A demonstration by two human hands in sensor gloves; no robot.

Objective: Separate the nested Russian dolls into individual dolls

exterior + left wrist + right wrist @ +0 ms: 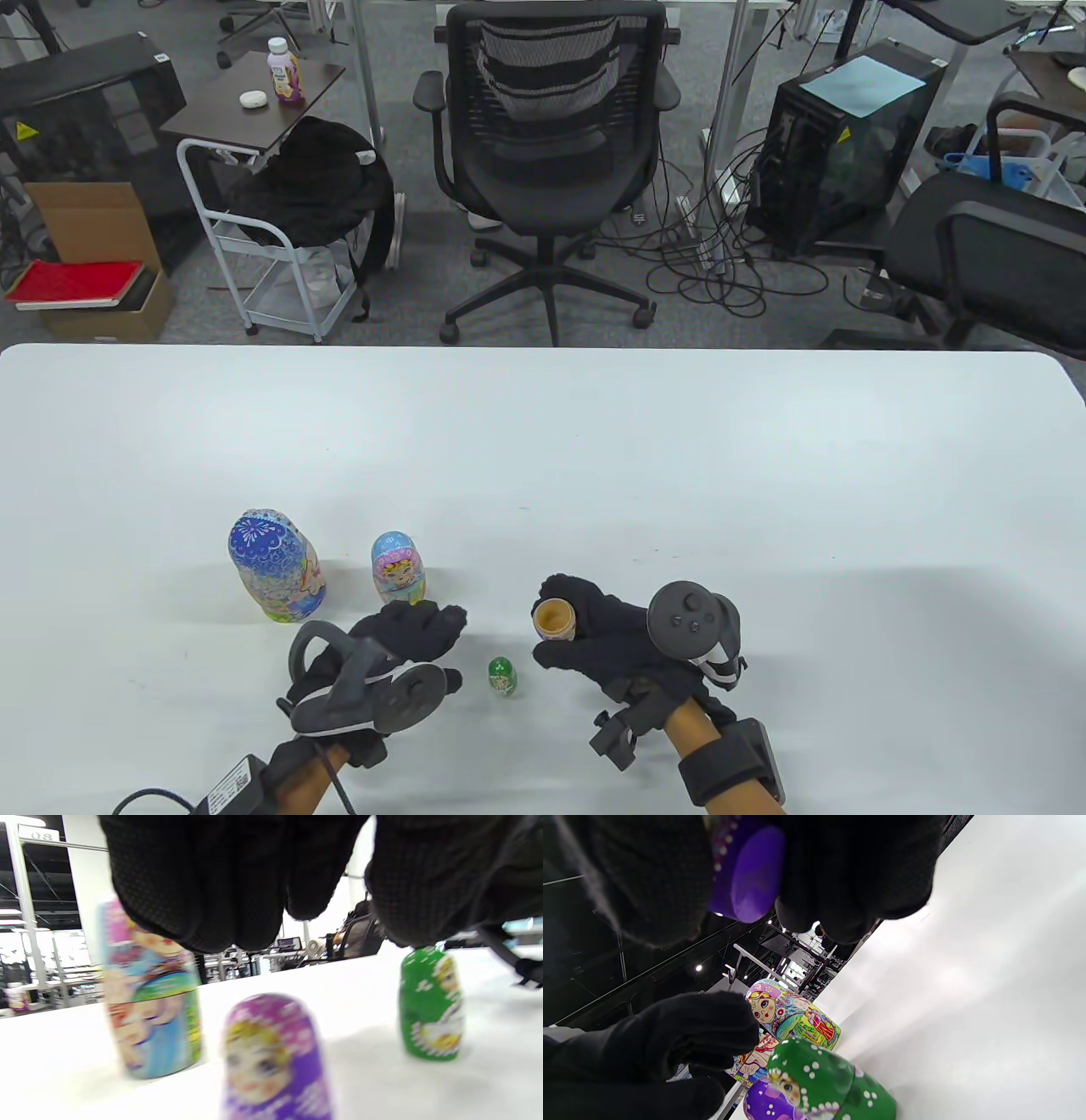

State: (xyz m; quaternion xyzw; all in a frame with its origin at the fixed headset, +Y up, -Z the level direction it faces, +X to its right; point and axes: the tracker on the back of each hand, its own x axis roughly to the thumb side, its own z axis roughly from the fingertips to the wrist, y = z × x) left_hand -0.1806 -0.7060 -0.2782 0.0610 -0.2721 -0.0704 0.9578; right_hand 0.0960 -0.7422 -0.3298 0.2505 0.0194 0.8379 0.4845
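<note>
Near the tabletop's front edge, the right hand (607, 641) grips a light, hollow, slippery purple half (746, 870), best pinched at its rim, while the left hand (399, 649) hovers open above the purple doll (271, 1060).

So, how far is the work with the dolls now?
Done: the large blue doll, the medium doll and the small green doll stand apart. In hand: the right hand holds an open purple half. Left: probably closing it with the purple top.
</note>
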